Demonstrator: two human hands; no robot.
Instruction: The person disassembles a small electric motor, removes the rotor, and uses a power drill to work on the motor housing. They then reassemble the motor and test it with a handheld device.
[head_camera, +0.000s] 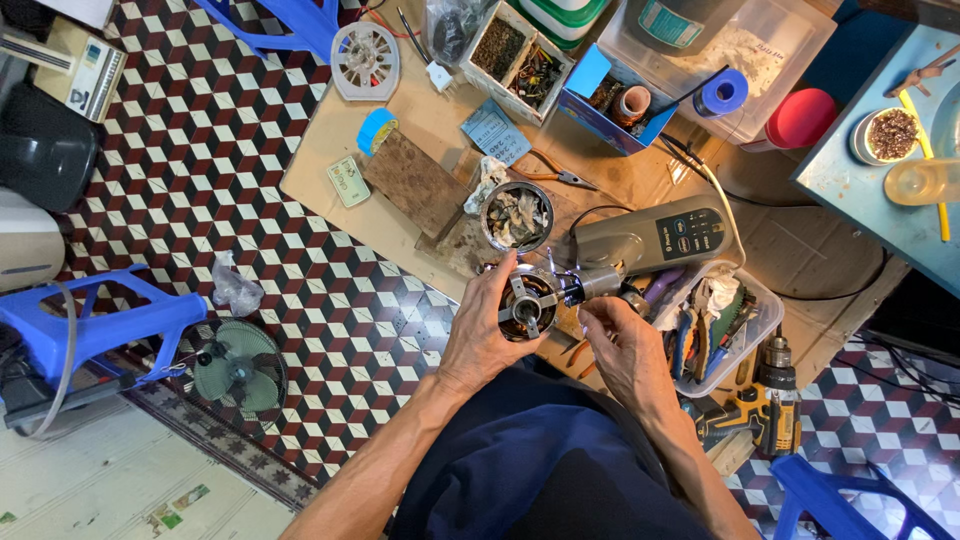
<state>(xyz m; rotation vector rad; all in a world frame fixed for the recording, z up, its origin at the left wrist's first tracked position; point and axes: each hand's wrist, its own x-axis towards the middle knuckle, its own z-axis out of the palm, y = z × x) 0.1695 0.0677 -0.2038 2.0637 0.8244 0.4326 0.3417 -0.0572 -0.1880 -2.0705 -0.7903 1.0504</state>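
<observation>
While the fan motor (527, 305) is gripped around its casing by the left hand (480, 335), its shaft end is pinched by the right hand (622, 345); it is judged heavy, rigid, with fragile windings.

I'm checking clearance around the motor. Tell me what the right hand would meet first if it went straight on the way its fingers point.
The right hand points up-left at the shaft end of the fan motor held by the left hand. It would likely meet that shaft end at once; depth is unclear.

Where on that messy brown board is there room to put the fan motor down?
Bare cardboard lies right of the grey fan base, before the blue table. Around the scrap tin, wood block and tool tray it's crowded.
</observation>
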